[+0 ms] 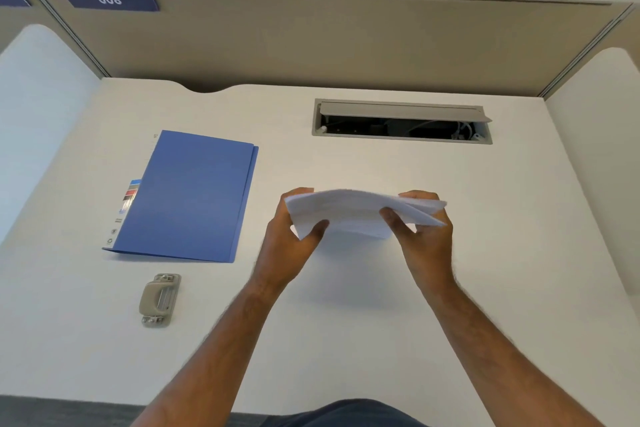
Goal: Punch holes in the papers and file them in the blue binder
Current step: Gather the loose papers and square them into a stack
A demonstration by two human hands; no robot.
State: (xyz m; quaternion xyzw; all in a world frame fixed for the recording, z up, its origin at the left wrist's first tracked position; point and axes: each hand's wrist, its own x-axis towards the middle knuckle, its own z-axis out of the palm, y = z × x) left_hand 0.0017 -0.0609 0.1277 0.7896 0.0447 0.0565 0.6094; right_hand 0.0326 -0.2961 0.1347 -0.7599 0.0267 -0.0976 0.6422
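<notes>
Head view: the left hand (292,236) & right hand (424,232) each pinch one end of a thin, sagging stack of white paper sheets (353,213), held above the pale tabletop (346,340), thumbs on the near face, fingers curled behind. Risk, as I judge it: right-end sheets are fanned, so edges may slip out of line and holes won't match. The closed blue plastic binder (194,198) lies far left, the beige metal hole punch (160,300) near left of it; a cable hatch (401,121) & tan cubicle partition (329,38) sit beyond.

Both hands, left hand (289,239) and right hand (424,236), grip the papers (353,213) above the desk (346,322).
</notes>
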